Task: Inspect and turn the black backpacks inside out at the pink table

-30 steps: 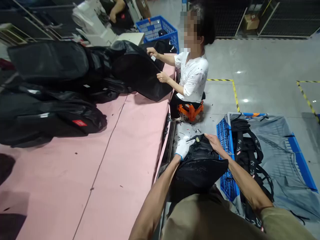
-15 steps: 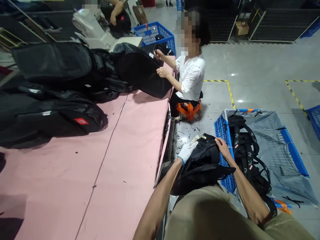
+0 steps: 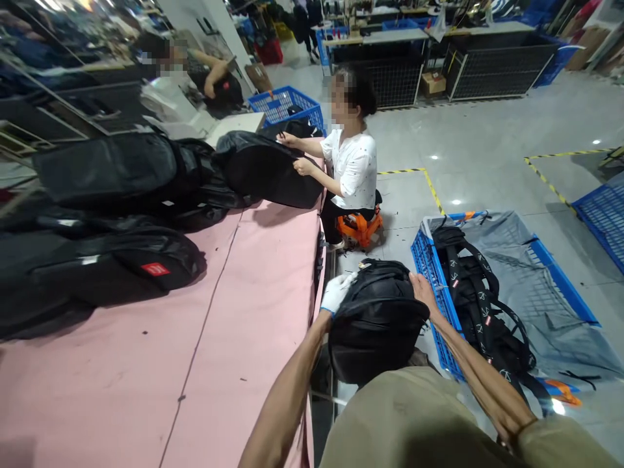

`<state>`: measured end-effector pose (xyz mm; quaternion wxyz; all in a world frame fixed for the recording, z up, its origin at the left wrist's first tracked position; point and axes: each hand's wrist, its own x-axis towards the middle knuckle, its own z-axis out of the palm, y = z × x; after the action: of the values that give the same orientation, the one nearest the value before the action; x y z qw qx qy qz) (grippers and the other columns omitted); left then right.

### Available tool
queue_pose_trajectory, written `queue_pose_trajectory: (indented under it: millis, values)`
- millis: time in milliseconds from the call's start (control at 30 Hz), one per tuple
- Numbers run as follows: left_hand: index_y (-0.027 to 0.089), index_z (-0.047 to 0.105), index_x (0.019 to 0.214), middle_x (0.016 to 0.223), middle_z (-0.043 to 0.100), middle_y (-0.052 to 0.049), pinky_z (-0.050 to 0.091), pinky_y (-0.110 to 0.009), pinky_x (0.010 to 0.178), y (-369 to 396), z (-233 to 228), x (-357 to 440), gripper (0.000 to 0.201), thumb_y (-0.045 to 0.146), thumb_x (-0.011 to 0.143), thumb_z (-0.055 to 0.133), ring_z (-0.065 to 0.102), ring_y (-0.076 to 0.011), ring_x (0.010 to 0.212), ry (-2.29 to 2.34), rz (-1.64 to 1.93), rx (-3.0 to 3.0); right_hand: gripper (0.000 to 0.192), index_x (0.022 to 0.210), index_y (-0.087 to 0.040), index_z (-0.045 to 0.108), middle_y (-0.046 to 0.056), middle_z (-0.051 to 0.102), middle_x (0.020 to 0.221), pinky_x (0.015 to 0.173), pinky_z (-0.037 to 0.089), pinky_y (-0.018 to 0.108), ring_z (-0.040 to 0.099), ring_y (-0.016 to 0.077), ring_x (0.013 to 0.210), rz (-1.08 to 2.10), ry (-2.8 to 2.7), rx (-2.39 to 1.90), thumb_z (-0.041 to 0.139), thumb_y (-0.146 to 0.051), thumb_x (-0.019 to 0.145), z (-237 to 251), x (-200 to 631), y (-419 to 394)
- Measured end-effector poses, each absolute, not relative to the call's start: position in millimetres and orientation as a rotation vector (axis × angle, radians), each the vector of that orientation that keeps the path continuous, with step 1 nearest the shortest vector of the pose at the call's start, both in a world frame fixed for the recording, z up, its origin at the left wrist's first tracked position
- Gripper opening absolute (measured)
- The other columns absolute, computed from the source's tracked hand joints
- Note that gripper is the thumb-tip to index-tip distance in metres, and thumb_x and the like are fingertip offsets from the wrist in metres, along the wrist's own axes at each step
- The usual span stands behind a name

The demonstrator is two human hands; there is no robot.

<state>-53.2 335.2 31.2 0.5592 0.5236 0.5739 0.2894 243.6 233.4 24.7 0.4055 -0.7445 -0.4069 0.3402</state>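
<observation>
**Black backpack held between two hands beside the pink bench**

Both forearms run up from the bottom edge, where a khaki-clad lap hides the lower part of the black backpack (image 3: 377, 318). The fingers of the right hand (image 3: 422, 290) curl over the bag's far side, so their tips are out of sight; the left hand (image 3: 337, 292), in a white glove with a blue cuff, also has its fingertips lost against the fabric.

The backpack is rounded and bulging, of dark woven cloth with a dull sheen, and a small brass-coloured fitting sits at its top, just beyond the fingers. The gloved left hand presses flat against the bag's left shoulder with fingers spread. The bare right hand grips its right edge, fingers closed on the cloth.

Left of the gloved hand lies the pink bench (image 3: 205, 364), smooth and matte, with long black bags (image 3: 112, 260) heaped at its far end. Right of the bare hand stands a blue plastic crate (image 3: 431, 273) of lattice walls, filled with black straps (image 3: 475, 299). Beyond the fingers a co-worker (image 3: 353, 172) in a white top sits on an orange stool (image 3: 359, 227), handling another black bag.
</observation>
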Motion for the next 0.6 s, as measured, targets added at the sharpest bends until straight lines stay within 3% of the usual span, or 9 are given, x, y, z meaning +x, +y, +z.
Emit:
queue_pose_trajectory:
  millis: [100, 233, 400, 500, 600]
  values:
    - [0.024, 0.052, 0.065, 0.064, 0.044, 0.004, 0.031, -0.028, 0.063, 346.0, 34.2, -103.1, 0.069, 0.086, 0.068, 0.081, 0.041, -0.0148, 0.07, 1.382, 0.673, 1.225, 0.066, 0.08, -0.028, 0.042, -0.005, 0.04, 0.075, 0.069, 0.036, 0.031, 0.039, 0.0172, 0.074, 1.095, -1.218, -1.698, 0.047, -0.09, 0.101, 71.4, 252.9, 216.1]
    - [0.024, 0.05, 0.062, 0.063, 0.047, 0.004, 0.032, -0.028, 0.062, 348.1, 17.1, -137.8, 0.067, 0.08, 0.065, 0.087, 0.043, -0.0148, 0.069, 1.431, 0.677, 1.151, 0.067, 0.077, -0.025, 0.048, -0.003, 0.048, 0.075, 0.068, 0.037, 0.029, 0.043, 0.0168, 0.075, 1.36, -1.349, -1.61, 0.052, -0.088, 0.102, 93.5, 253.0, 236.7]
    - [0.024, 0.049, 0.059, 0.056, 0.04, 0.007, 0.024, -0.027, 0.057, 333.0, -13.9, -135.7, 0.078, 0.092, 0.056, 0.087, 0.033, -0.0107, 0.061, 1.549, 0.699, 1.01, 0.081, 0.057, -0.03, 0.032, 0.0, 0.036, 0.059, 0.065, 0.03, 0.034, 0.034, 0.017, 0.066, 1.028, -1.266, -2.089, 0.024, -0.098, 0.1, 41.3, 235.1, 300.0]
    - [0.025, 0.047, 0.06, 0.054, 0.038, 0.008, 0.022, -0.027, 0.056, 316.2, -18.2, -132.9, 0.083, 0.097, 0.054, 0.087, 0.03, -0.0092, 0.059, 1.58, 0.767, 0.915, 0.079, 0.055, -0.029, 0.034, 0.003, 0.043, 0.057, 0.066, 0.029, 0.036, 0.035, 0.0176, 0.064, 0.895, -1.371, -2.181, 0.014, -0.084, 0.109, 18.7, 229.8, 317.9]
    - [0.024, 0.051, 0.06, 0.055, 0.048, 0.005, 0.03, -0.028, 0.055, 290.5, -19.6, -130.7, 0.081, 0.095, 0.054, 0.09, 0.039, -0.0107, 0.058, 1.546, 0.847, 0.809, 0.075, 0.057, -0.026, 0.047, 0.008, 0.058, 0.063, 0.068, 0.03, 0.035, 0.044, 0.019, 0.066, 0.875, -1.536, -2.237, 0.025, -0.069, 0.114, 20.7, 236.1, 317.5]
